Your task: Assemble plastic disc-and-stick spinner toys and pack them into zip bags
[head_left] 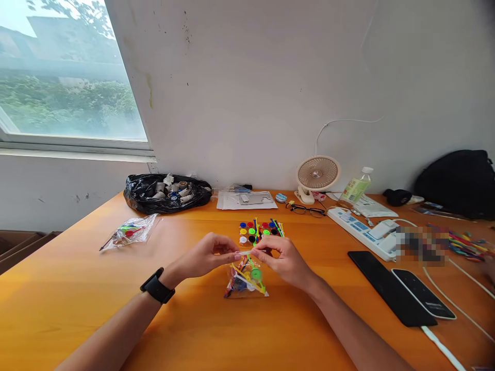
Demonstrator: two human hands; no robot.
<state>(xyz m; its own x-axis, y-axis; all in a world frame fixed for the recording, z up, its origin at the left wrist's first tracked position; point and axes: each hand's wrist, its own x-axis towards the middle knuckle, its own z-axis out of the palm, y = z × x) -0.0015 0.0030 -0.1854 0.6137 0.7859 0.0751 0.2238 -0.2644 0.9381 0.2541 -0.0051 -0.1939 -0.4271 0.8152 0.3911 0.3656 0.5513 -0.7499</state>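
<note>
**Both hands pinch the top of a small clear bag over the orange bench**

Fingers of the left hand and of the right hand meet at the upper edge of a small clear plastic bag, each hand pinching that edge between thumb and fingertips. The two hands come almost together above the bag, which hangs from the grasp with its lower end resting on the bench. Inside the bag lie coloured plastic pieces: a green round one, yellow sticks, some red and blue bits. A black watch sits on the left wrist.

Just behind the hands, a cluster of loose pieces lies on the bench: round caps in blue, red, green, yellow, white and black, with thin coloured sticks beside them. Well to the left lies a second clear bag holding similar parts. A black rubbish bag stands open near the wall, with small rolls showing inside. To the right of it lies a flat clear packet, then a pair of glasses, a small desk fan and a plastic bottle.

On the right side of the bench sit a white power strip, two dark phones side by side, and a heap of coloured sticks. A black backpack leans against the wall.
</note>
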